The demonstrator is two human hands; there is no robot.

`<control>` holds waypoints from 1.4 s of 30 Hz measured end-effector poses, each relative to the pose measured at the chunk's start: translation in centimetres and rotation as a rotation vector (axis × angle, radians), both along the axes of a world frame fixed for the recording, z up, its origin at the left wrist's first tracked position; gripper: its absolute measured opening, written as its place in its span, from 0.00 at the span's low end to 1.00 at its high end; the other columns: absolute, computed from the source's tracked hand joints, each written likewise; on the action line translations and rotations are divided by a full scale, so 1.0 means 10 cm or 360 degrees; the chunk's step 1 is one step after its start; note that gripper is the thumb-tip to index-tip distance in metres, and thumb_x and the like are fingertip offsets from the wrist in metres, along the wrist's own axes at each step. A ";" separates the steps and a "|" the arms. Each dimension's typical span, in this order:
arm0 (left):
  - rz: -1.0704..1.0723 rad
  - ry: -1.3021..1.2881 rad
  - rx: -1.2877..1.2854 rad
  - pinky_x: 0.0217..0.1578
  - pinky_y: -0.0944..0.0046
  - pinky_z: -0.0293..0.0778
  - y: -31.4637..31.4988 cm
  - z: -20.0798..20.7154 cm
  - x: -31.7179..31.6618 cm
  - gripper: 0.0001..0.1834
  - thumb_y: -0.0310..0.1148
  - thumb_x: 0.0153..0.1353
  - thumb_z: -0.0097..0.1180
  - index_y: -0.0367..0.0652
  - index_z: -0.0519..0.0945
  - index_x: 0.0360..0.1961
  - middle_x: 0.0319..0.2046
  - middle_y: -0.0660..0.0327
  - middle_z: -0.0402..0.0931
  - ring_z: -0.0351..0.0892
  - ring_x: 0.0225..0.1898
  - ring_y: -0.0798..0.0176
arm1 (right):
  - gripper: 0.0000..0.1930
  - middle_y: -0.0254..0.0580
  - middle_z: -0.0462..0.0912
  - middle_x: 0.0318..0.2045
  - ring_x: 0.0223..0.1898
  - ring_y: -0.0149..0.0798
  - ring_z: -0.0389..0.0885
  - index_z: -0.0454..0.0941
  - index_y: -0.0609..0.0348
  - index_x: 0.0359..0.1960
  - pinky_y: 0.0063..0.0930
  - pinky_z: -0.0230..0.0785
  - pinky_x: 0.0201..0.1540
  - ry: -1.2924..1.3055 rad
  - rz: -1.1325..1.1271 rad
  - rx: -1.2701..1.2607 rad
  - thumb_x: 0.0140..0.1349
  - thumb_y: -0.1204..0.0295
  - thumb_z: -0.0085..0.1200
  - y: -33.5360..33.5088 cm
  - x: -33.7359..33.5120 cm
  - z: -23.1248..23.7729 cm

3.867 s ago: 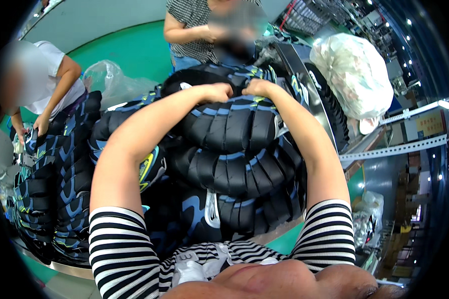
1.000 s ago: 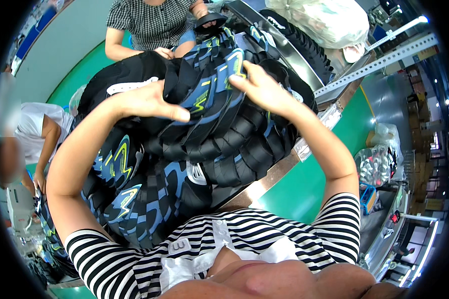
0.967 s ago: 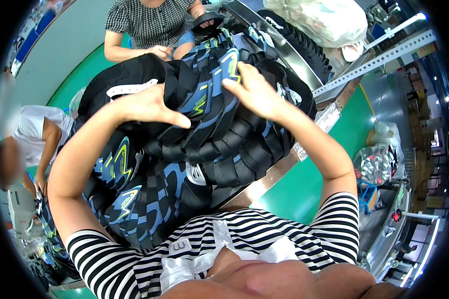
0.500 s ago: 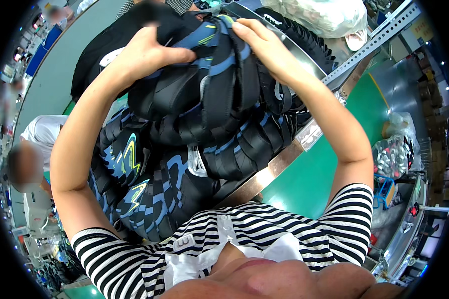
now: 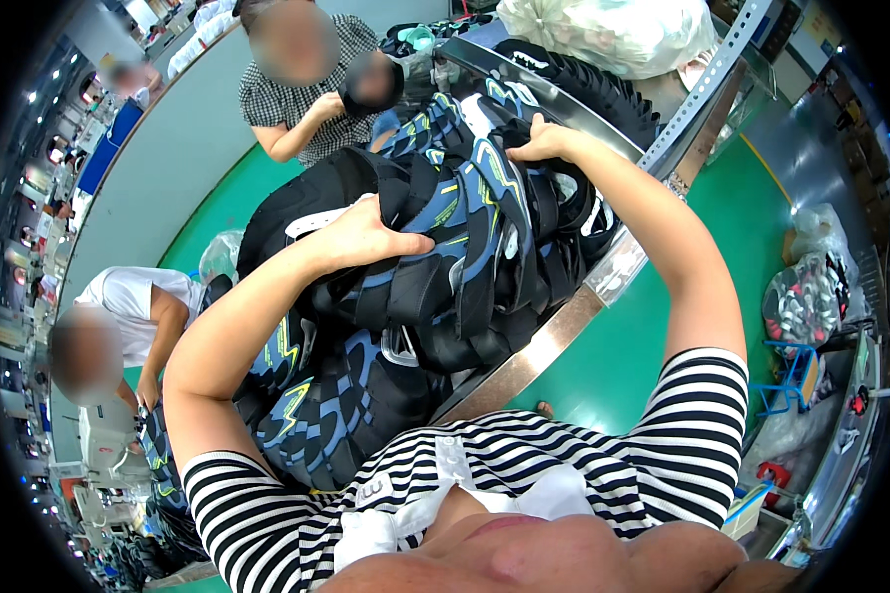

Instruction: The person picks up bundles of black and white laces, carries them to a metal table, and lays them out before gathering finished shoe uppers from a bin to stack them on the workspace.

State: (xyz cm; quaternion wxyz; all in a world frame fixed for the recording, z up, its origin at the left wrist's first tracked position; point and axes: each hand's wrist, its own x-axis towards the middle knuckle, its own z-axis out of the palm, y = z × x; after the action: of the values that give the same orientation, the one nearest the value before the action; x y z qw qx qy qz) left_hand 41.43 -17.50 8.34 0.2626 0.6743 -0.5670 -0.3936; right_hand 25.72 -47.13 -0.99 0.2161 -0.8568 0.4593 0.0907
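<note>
Between my two hands is a bundle of nested shoe uppers point(image 5: 405, 296), black and blue with yellow-green lines. My left hand point(image 5: 371, 237) presses against its left side, thumb stretched over the uppers and the other fingers hidden behind them. At the bundle's far right end, my right hand point(image 5: 546, 141) grips the edge, its fingertips partly hidden. Another stack of shoe uppers point(image 5: 341, 415) lies nearer to me, below the held bundle. A white tie point(image 5: 400, 346) shows between the two.
A metal-edged table point(image 5: 524, 361) runs diagonally below the stacks. Black uppers point(image 5: 583, 84) and a clear plastic bag point(image 5: 613, 35) sit at the far right. One co-worker in a checked shirt point(image 5: 311, 138) is across from me; another in a white shirt point(image 5: 133, 296) works at left.
The bundle has come down and tilted between my hands. My left hand is lower and farther right; my right hand has also lowered. The co-worker across from me is now more visible.
</note>
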 end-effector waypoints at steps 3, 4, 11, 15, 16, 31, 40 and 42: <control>0.0051 -0.0015 0.0107 0.49 0.63 0.72 0.04 -0.03 0.04 0.29 0.42 0.48 0.66 0.33 0.77 0.48 0.42 0.51 0.80 0.78 0.45 0.59 | 0.42 0.60 0.74 0.57 0.59 0.50 0.74 0.70 0.69 0.59 0.39 0.65 0.61 0.0487 0.0164 -0.0084 0.48 0.47 0.61 0.20 0.11 0.25; 0.0062 0.0014 0.0135 0.49 0.63 0.72 0.03 -0.03 0.04 0.29 0.42 0.48 0.66 0.33 0.77 0.48 0.42 0.51 0.80 0.78 0.45 0.59 | 0.40 0.63 0.76 0.54 0.56 0.53 0.76 0.72 0.70 0.57 0.40 0.68 0.58 0.0517 0.0300 -0.0008 0.47 0.51 0.64 0.04 0.06 0.21; 0.0055 0.0053 -0.0162 0.54 0.63 0.68 0.11 -0.21 0.02 0.32 0.36 0.49 0.66 0.35 0.72 0.55 0.49 0.55 0.76 0.73 0.50 0.62 | 0.18 0.61 0.80 0.40 0.41 0.62 0.79 0.76 0.64 0.47 0.49 0.72 0.47 -0.0452 0.0195 -0.0671 0.52 0.74 0.50 0.57 -0.43 0.29; 0.0159 -0.0224 -0.0549 0.51 0.61 0.70 0.18 -0.38 -0.07 0.27 0.35 0.48 0.64 0.33 0.76 0.49 0.43 0.49 0.79 0.77 0.46 0.56 | 0.21 0.56 0.71 0.46 0.47 0.62 0.69 0.68 0.60 0.54 0.49 0.66 0.53 -0.1010 0.0271 -0.0925 0.57 0.74 0.50 1.09 -0.46 0.21; 0.0167 -0.0398 -0.0651 0.50 0.60 0.71 0.19 -0.37 -0.15 0.26 0.35 0.48 0.64 0.32 0.76 0.48 0.41 0.47 0.79 0.78 0.45 0.53 | 0.22 0.56 0.72 0.47 0.47 0.62 0.69 0.67 0.61 0.55 0.49 0.65 0.54 -0.1062 0.0245 -0.0950 0.57 0.75 0.49 1.16 -0.45 0.17; -0.0011 -0.0912 -0.1997 0.46 0.57 0.71 1.11 -0.26 -1.03 0.29 0.25 0.46 0.62 0.29 0.73 0.53 0.40 0.50 0.75 0.76 0.42 0.48 | 0.25 0.54 0.65 0.63 0.66 0.45 0.64 0.56 0.69 0.63 0.35 0.53 0.69 -0.2778 0.0120 -0.1012 0.62 0.88 0.39 2.82 -1.04 0.89; -0.0312 -0.1354 -0.2495 0.42 0.60 0.75 1.61 0.76 -1.50 0.27 0.34 0.48 0.63 0.35 0.75 0.51 0.38 0.52 0.77 0.78 0.41 0.51 | 0.27 0.51 0.70 0.59 0.60 0.45 0.70 0.62 0.68 0.62 0.37 0.60 0.64 -0.3025 0.0410 -0.1502 0.65 0.64 0.47 2.75 -2.07 0.59; -0.0292 -0.1364 -0.2475 0.43 0.59 0.74 1.74 0.73 -1.49 0.27 0.34 0.49 0.63 0.36 0.75 0.51 0.39 0.52 0.76 0.78 0.42 0.50 | 0.25 0.46 0.73 0.59 0.60 0.45 0.71 0.68 0.63 0.60 0.39 0.61 0.64 -0.3182 0.0143 -0.0560 0.67 0.59 0.45 3.24 -1.94 0.75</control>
State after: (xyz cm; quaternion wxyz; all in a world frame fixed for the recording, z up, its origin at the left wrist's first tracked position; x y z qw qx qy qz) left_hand 26.53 -0.06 15.67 0.3787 0.3468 -0.7748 0.3688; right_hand 6.29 -14.77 6.49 0.3684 -0.5762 0.0423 -0.7283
